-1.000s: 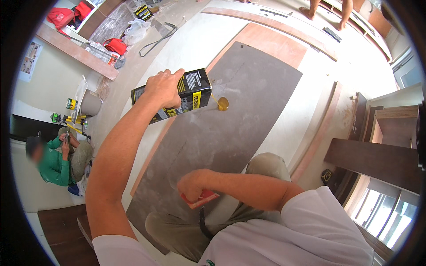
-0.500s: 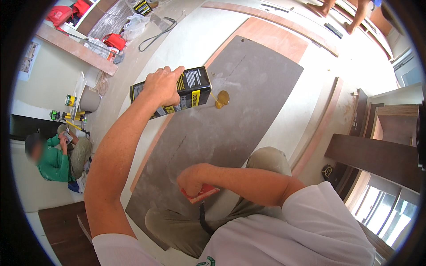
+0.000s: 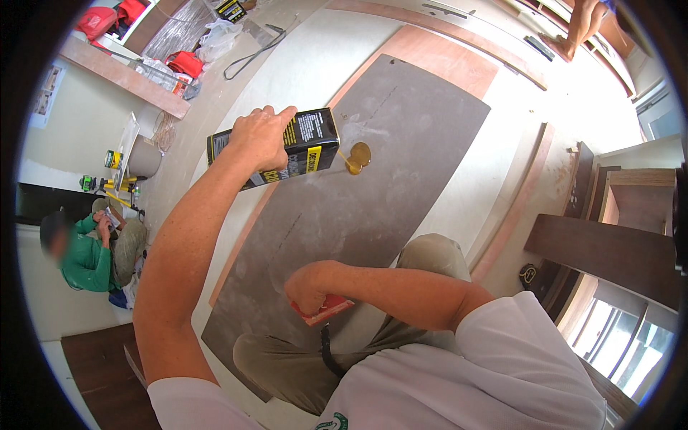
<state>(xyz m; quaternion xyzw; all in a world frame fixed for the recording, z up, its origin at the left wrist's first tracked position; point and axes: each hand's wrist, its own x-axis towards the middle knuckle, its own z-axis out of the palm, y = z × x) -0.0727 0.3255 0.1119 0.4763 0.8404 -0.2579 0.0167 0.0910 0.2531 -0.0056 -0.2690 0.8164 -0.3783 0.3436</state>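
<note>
My left hand (image 3: pixel 261 137) grips a black rectangular metal can (image 3: pixel 313 136) with yellow markings, tipped on its side above a grey-brown sheet (image 3: pixel 326 215). From the can's right end a thin stream of amber glue-like liquid runs down. It feeds a small puddle (image 3: pixel 360 155) on the sheet. Close to my bent knees, my right hand (image 3: pixel 309 287) is closed around a red spreader (image 3: pixel 326 308) with a pale edge. My fingers partly hide that tool.
Pale reddish boards (image 3: pixel 437 61) lie under and beyond the sheet. A person in a green top (image 3: pixel 89 251) sits at the left, and another person's bare legs (image 3: pixel 573 36) show at the far right. Dark cabinet panels (image 3: pixel 602 254) stand at the right, near a tape measure (image 3: pixel 527 276).
The amber puddle has spread slightly while the stream keeps running. Both my hands stay nearly in place. At the far right, the other person's legs have shifted.
</note>
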